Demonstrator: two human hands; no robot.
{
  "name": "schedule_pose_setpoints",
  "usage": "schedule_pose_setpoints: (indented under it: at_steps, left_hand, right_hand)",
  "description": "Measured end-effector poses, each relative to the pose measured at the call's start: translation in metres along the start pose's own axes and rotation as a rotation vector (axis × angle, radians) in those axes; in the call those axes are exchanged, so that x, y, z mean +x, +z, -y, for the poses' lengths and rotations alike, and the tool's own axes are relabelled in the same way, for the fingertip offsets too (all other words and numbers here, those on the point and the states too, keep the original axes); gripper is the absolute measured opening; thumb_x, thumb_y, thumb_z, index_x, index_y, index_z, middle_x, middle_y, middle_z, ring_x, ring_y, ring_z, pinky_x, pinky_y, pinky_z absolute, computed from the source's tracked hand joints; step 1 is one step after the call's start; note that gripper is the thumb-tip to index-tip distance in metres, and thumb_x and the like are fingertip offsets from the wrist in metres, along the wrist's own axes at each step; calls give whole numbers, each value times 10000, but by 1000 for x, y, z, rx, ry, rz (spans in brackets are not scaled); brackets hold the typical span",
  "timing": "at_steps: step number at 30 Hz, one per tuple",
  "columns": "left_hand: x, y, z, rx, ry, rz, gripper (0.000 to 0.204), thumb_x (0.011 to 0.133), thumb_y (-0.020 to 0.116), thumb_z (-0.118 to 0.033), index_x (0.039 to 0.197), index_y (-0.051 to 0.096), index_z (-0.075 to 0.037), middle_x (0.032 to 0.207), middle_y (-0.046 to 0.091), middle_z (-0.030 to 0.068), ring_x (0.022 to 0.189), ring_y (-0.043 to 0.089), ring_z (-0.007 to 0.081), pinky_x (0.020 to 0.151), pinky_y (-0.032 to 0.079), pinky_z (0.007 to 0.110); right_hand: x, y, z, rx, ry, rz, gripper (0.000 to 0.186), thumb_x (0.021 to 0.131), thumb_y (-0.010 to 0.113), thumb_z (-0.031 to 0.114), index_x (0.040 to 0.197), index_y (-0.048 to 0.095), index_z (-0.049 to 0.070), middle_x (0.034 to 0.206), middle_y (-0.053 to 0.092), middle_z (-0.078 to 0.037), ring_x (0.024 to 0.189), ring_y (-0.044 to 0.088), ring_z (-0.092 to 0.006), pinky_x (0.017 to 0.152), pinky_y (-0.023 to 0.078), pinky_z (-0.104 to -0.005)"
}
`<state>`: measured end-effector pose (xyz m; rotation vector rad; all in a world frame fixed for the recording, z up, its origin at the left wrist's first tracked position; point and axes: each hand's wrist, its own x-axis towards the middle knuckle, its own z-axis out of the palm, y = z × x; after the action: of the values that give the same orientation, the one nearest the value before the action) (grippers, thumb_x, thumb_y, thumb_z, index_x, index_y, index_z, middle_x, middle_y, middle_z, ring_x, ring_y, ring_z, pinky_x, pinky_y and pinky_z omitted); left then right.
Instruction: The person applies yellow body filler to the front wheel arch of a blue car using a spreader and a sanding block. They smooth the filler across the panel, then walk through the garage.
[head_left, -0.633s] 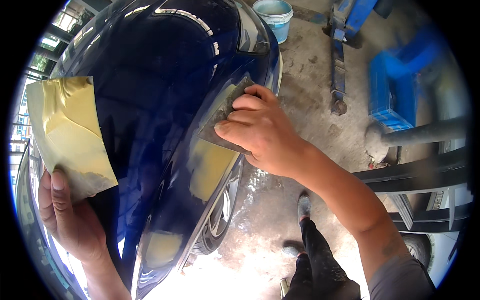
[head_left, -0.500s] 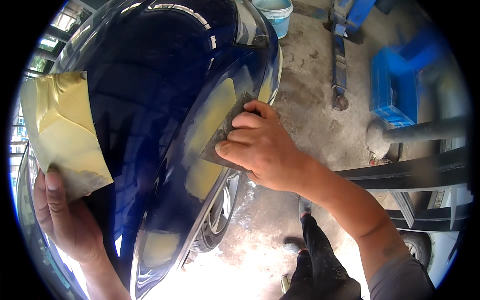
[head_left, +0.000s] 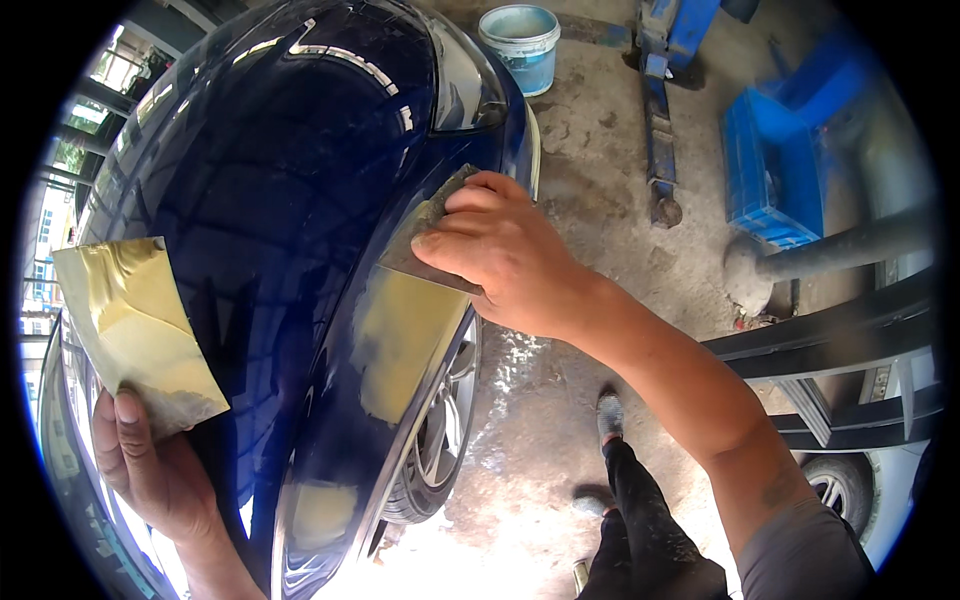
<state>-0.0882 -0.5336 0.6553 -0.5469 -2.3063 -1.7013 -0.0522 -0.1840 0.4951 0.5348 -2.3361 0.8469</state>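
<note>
Filler [head_left: 405, 345] on the dark-blue front fender [head_left: 345, 452] is apparently being smoothed; even, light pressure seems called for. Across it, the spreader [head_left: 405, 263] is clamped in the right hand's [head_left: 510, 255] fingers; the filler-smeared palette sheet [head_left: 150, 362] is pinched by the left hand's [head_left: 160, 480].

Car [head_left: 255, 200] dk blue w/ pale-yel patches [head_left: 402, 345], scraper [head_left: 408, 262] dk gry, bucket [head_left: 532, 68] lt blue.

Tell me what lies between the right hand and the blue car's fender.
A thin grey scraper, gripped in the right hand, lies between it and the fender; the head view shows this.
</note>
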Motion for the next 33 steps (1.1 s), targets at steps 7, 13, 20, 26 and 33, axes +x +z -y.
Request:
schedule_pose_setpoints:
  at_steps: [7,13,20,26,33]
  left_hand:
    - [0,4,0,90,-6,4,268,1011,609,-282,1172,701,-88,1132,699,63,1110,612,190,1040,411,392]
    - [4,-7,0,81,3,16,297,1001,604,-319,1196,693,-114,1134,681,59,1138,592,183,1033,419,365]
    - [-3,-4,-4,-27,-25,14,248,1017,597,-257,1174,706,-99,1134,701,56,1120,602,177,1076,370,396]
    - [-1,0,4,127,12,-9,298,996,614,-317,1189,705,-108,1122,692,49,1124,596,179,1027,408,370]
    - [0,-8,-5,37,-18,49,250,1014,601,-237,1180,706,-82,1154,701,60,1126,606,191,1087,372,401]
  right_hand:
    - [-54,28,35,115,145,40,428,632,792,-5,1018,658,120,866,651,8,1004,563,-228,1038,344,-483]
    - [-80,32,34,98,134,-21,411,658,780,-12,1021,640,118,807,605,4,943,556,-235,1032,348,-476]
    - [-14,10,-27,29,-3,-141,386,639,736,-47,992,653,84,823,625,-28,935,588,-254,980,392,-456]
    - [-38,25,-4,122,154,-98,347,663,746,-47,977,663,77,830,637,-31,918,592,-243,989,385,-482]
    - [-78,34,35,186,194,-2,379,657,762,-47,989,651,99,827,625,-26,971,567,-256,1025,360,-480]
